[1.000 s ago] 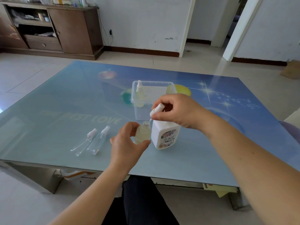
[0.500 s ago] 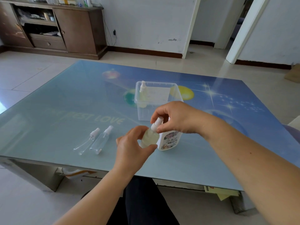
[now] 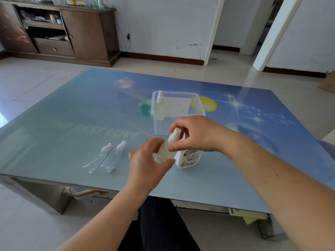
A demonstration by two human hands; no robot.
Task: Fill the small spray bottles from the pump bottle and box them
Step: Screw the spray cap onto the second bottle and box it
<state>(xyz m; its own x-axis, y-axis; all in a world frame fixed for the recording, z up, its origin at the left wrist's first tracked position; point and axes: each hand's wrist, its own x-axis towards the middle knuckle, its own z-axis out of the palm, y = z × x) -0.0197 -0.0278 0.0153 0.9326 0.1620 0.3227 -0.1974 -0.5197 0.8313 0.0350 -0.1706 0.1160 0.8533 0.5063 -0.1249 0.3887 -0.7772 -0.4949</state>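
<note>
Left hand gripped filled small spray bottle, long axis tilted toward 1 o'clock; right hand pinched its spray cap (apparently seating it). Clear box at 12 o'clock, nearer right hand. Pump bottle stood behind.

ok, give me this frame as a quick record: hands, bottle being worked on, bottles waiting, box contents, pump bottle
left hand: grips the small filled bottle, yellowish liquid inside
right hand: pinches the white spray cap at that bottle's neck
pump bottle: white, upright on the table, behind the held bottle
waiting bottles: two clear ones, look empty, lying side by side left of the hands, caps on
box: clear, no lid on it, one capped bottle standing in its left corner
cap seated: cannot tell
</note>
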